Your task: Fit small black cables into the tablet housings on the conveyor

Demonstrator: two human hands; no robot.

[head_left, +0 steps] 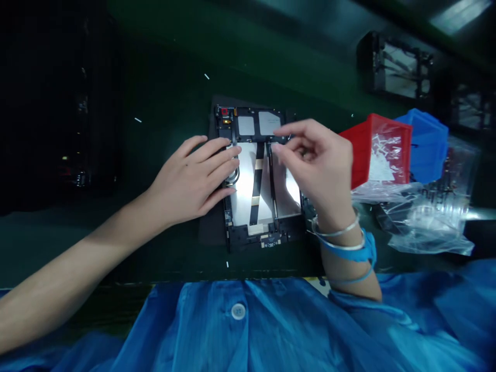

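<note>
An opened tablet [242, 194] lies on a dark mat, its inside facing up. Silvery battery panels, a black ribbon cable [256, 181] and a thin dark cable [272, 181] show in it. My left hand [199, 175] rests open on its left edge, fingers spread and fingertips over the frame. Above its upper right part is my right hand [320, 157], index finger stretched out and the other fingers curled. A gap shows between index finger and thumb, and I see nothing in it. The right hand covers part of the tablet's right edge.
To the right stand a red bin [362, 150] with small white pieces and a blue bin [426, 147]. Clear plastic bags [430, 227] lie before them. Another device [401, 70] is at the back right. Small white strips [206, 76] lie scattered on the green table.
</note>
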